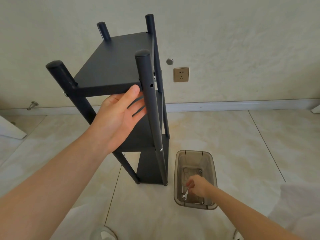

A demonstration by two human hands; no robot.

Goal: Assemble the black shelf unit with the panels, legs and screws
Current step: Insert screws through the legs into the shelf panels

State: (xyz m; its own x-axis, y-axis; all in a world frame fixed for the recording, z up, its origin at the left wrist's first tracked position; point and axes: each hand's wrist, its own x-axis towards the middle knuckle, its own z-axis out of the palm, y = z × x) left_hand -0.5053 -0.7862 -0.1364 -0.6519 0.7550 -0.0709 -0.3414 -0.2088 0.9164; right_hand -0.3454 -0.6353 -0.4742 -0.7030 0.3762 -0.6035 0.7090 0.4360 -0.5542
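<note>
The black shelf unit [112,66] stands upright on the floor, with several panels between four round legs. My left hand [119,116] is open beneath the front edge of the top panel [107,90], thumb on that edge and fingers reaching the front right leg [147,94]. That leg shows an empty screw hole [151,85] at the top panel; a silver screw head [161,149] sits lower down. My right hand [197,186] reaches into a clear plastic bin [178,187] and pinches a small silver wrench [185,194]. A few screws lie in the bin.
The bin sits on the tiled floor just right of the shelf's base. A wall with a gold socket [181,74] and a white baseboard [242,105] is right behind. White objects lie at the left edge [10,130] and at the right [301,205]. My shoe [105,233] shows at the bottom.
</note>
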